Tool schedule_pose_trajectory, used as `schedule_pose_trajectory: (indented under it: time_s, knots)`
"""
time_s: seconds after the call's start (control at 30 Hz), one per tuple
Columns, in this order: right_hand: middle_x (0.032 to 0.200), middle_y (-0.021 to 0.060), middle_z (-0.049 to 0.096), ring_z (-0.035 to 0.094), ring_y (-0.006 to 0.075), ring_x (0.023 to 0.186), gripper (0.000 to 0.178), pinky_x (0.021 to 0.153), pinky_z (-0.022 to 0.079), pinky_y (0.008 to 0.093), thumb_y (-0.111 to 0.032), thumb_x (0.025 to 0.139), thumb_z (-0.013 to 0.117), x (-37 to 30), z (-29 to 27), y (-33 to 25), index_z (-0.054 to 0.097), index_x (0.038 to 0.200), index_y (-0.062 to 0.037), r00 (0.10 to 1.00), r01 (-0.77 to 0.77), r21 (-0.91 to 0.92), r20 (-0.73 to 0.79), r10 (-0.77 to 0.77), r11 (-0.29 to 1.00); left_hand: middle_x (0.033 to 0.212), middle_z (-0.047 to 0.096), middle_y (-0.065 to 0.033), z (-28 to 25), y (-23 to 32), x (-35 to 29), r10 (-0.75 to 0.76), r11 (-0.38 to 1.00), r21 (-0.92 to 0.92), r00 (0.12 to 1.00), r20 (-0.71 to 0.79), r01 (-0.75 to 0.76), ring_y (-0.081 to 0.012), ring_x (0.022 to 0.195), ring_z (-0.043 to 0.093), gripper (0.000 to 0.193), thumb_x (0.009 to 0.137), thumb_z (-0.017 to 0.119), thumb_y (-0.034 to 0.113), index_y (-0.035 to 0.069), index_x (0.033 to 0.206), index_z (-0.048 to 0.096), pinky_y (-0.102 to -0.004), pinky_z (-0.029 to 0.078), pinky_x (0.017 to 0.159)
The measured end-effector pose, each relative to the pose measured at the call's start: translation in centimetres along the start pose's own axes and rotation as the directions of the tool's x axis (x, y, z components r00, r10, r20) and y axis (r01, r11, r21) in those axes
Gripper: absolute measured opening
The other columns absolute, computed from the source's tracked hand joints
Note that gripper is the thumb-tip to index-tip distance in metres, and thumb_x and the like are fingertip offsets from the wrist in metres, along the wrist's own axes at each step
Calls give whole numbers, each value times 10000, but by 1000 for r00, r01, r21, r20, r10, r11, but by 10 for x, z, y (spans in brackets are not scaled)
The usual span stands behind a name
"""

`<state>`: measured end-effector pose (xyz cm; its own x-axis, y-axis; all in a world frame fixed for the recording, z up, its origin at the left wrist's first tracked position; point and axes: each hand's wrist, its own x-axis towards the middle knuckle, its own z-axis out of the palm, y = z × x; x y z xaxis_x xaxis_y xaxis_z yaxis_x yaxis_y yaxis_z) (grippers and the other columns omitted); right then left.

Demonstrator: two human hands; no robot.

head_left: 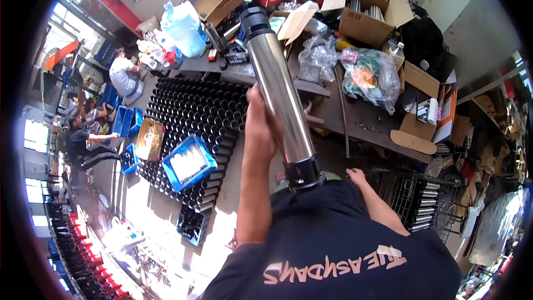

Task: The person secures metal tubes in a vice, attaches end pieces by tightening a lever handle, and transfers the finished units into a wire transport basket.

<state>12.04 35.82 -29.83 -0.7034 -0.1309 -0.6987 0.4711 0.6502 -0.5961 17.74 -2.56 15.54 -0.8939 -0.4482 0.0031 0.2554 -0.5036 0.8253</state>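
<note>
A shiny steel cylinder (280,89) with black end fittings slants across the middle of the view. Its upper end leans to the left over the workbench, and its lower end is close to my dark shirt. My left hand (261,128) is wrapped round the cylinder from its left side; the fingertips are partly hidden behind the metal. Low by my body, apart from the cylinder, is my right hand (356,176). It is small in view, with most of its fingers hidden, and nothing can be made out in it.
The workbench (369,138) carries open cardboard boxes (366,26), clear plastic bags (371,78) and a bluish bag (183,28). Rows of black tubes (191,97) stand on the floor, with a blue crate (207,173) on them. Steel tubes (425,205) lie at right. People (123,75) sit at far left.
</note>
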Motion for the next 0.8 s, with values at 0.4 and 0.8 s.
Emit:
schedule_pose_trajectory:
  time_s: [0.4, 0.8]
  knots:
    - [930, 125, 743, 708, 217, 766, 419, 667, 556, 354, -388, 921, 659, -23, -31, 11, 720, 1125, -27, 992, -121, -235, -13, 122, 964, 978, 563, -148, -34, -68, 22, -24, 680, -696, 955, 295, 232, -276, 772, 569, 819, 955, 308, 770, 152, 1490, 360, -450, 520, 718]
    - [1041, 184, 739, 700, 327, 1016, 561, 898, 534, 406, -529, 839, 658, -6, 7, 38, 742, 1083, -31, 1000, 6, -383, -12, -12, 924, 1010, 640, -191, -52, -14, 13, -328, 789, -503, 934, 141, 353, -358, 838, 665, 782, 994, 225, 708, 36, 1232, 547, -529, 591, 718]
